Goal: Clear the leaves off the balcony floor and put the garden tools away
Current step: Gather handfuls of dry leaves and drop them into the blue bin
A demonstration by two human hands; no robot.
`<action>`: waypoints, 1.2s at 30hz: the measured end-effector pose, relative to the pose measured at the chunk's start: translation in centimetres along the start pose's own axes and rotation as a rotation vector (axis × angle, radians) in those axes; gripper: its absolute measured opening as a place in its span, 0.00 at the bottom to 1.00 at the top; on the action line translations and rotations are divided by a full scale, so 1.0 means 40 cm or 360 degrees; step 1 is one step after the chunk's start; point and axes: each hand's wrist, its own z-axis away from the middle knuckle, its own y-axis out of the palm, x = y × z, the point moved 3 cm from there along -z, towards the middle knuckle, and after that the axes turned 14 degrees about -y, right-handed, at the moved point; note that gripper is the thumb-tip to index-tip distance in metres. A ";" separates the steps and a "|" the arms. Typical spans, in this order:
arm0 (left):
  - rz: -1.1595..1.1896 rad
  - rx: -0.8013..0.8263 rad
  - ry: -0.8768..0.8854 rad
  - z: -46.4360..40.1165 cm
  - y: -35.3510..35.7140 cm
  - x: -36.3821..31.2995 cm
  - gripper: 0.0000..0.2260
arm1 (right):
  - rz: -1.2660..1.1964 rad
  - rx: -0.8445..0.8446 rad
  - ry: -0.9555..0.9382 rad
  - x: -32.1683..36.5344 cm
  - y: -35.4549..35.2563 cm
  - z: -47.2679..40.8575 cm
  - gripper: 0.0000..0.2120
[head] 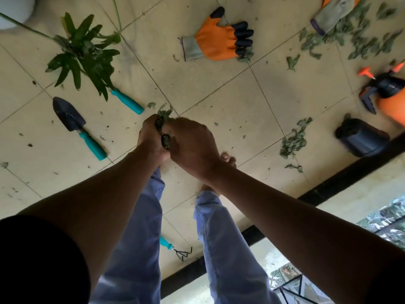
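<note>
My left hand (150, 139) and my right hand (192, 143) are pressed together above the tiled floor (219, 95), both gripping one bunch of dry green leaves (163, 119) that sticks out between them. More loose leaves lie in a small heap (293, 141) at the right and a large spread (350, 38) at the top right. A dark trowel with a teal handle (76, 126) lies at the left. A second teal-handled tool (127, 100) lies partly under a leafy plant. A small hand rake (175, 249) lies between my legs.
An orange work glove (219, 40) lies at top centre, a second glove (335, 12) on the leaves at top right. An orange sprayer bottle (388, 95) and a dark pot on its side (361, 137) sit at right. A green plant (83, 53) hangs from a white pot. A black ledge (328, 189) borders the floor.
</note>
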 end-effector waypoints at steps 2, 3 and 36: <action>0.0137 0.0229 -0.0137 -0.018 -0.012 -0.016 0.15 | -0.0113 -0.0233 0.0134 -0.033 0.009 -0.016 0.18; 0.0163 0.0301 -0.0184 -0.028 -0.017 -0.027 0.13 | -0.0119 -0.0259 0.0218 -0.059 0.023 -0.026 0.21; 0.0067 0.0434 -0.0406 -0.133 -0.174 -0.148 0.23 | 0.0765 0.0791 -0.0361 -0.284 0.435 -0.281 0.14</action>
